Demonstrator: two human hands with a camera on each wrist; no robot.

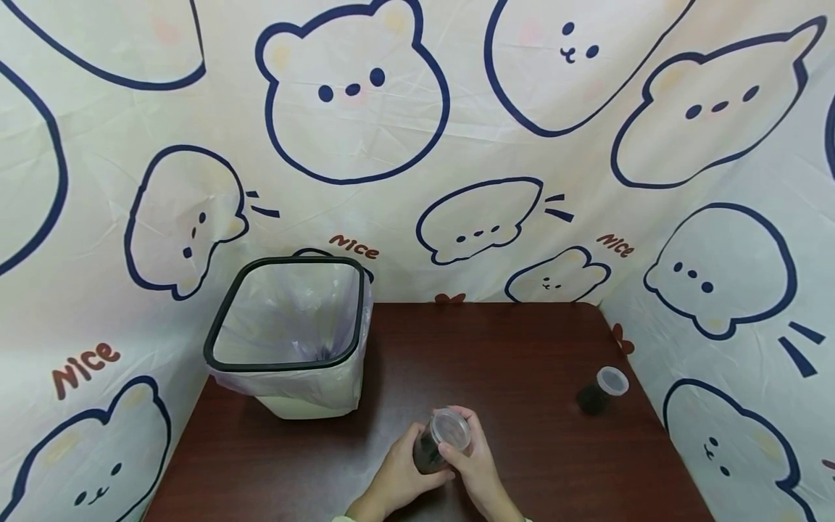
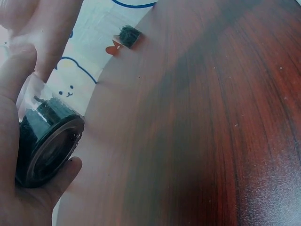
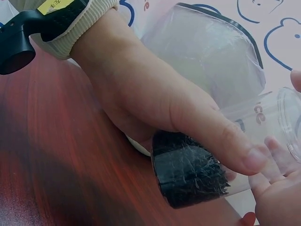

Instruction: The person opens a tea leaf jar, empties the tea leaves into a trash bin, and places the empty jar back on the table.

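A clear jar (image 1: 427,451) partly filled with dark, dry shreds is held tilted above the table's near part. My left hand (image 1: 401,467) grips its body; in the right wrist view, the thumb lies along the clear wall above the dark contents (image 3: 188,172). My right hand (image 1: 479,464) grips the top end, thumb at the edge of the clear lid (image 1: 451,428) and fingers round the far side. Whether the lid is loose cannot be seen. In the left wrist view, the jar's round base (image 2: 54,150) faces the camera.
At the left stands a pale bin (image 1: 306,402) with a black rim and a translucent liner. A second jar (image 1: 593,397) with a whitish lid and dark contents stands near the right edge of the brown table (image 1: 522,348). Cartoon-printed cloth (image 1: 365,145) hangs behind and at both sides.
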